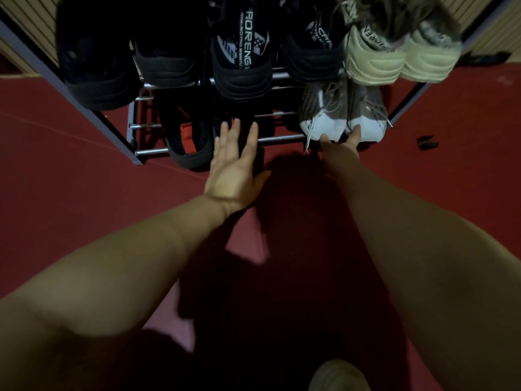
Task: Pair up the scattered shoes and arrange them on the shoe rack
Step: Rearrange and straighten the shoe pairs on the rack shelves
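Most shoes already sat paired on the rack (146, 152) across the frame's top. Her left hand (235, 167) hovered spread at centre; the right hand (342, 143) pressed the grey pair's (342, 117) heels, straightening them.

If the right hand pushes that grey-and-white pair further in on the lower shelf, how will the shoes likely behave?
The grey-and-white sneakers look knit and soft, so probably light. Resting on the shoe rack rails, they may catch or tilt between bars. Their loose laces hang floppy and could snag. The right hand touches their heels.

Dim rm, dark red floor (70, 170) (heavy shadows), beige ribbed wall (25, 26) behind
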### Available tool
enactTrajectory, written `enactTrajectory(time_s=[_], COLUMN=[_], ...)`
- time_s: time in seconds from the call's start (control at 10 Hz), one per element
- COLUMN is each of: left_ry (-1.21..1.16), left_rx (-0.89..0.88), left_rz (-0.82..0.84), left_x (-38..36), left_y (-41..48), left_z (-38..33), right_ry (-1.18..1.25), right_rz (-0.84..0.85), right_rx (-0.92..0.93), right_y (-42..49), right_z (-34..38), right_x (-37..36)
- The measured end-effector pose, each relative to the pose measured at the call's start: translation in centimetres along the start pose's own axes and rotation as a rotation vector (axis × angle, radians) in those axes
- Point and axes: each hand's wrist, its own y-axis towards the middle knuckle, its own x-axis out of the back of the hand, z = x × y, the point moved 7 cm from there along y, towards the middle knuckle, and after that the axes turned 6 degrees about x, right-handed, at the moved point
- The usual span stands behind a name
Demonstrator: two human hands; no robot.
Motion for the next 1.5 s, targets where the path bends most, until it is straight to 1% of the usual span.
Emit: enactTrajectory(time_s=[0.1, 0.3, 0.5, 0.7, 0.9, 1.0, 1.2, 1.3, 1.4, 1.5], left_ry=[-0.010, -0.070, -0.103, -0.125, -0.112, -0.102, -0.098, -0.093, -0.080, -0.068], left_rx=[0.013, 0.063, 0.142, 0.184, 0.133, 0.104, 0.095, 0.128, 0.159, 0.154], left_rz=[0.044, 0.117, 0.148, 0.194, 0.202, 0.189, 0.216, 0.240, 0.255, 0.260], left_x=[-0.5, -0.8, -1.0, -1.8, -2.0, -2.0, -2.2, -2.0, -2.1, -2.4], left_y=[0.2, 0.3, -0.3, -1.2, -1.9, -2.2, -2.7, -2.9, -2.9, -2.8], left_z=[-1.1, -0.9, 0.8, 1.2, -0.1, -0.5, 0.4, 1.3, 2.3, 2.5], right_ry=[0.011, -0.037, 0.081, 0.095, 0.106, 0.090, 0.095, 0.064, 0.113, 0.173], right_rz=[0.065, 0.081, 0.126, 0.054, 0.039, -0.005, -0.063, 0.036, 0.124, 0.183], right_rx=[0.054, 0.083, 0.058, 0.099, 0.093, 0.107, 0.020, 0.140, 0.176, 0.182], right_y=[0.8, 2.5, 3.3, 2.2, 0.5, 0.4, 1.6, 1.2, 1.7, 0.5], right_z=[0.7, 0.5, 0.1, 0.6, -0.4, -0.6, -0.8, 0.2, -0.2, -0.1], right_x=[-0.7, -1.9, -2.6, -1.6, -0.4, 0.2, 1.1, 0.7, 0.2, 0.8])
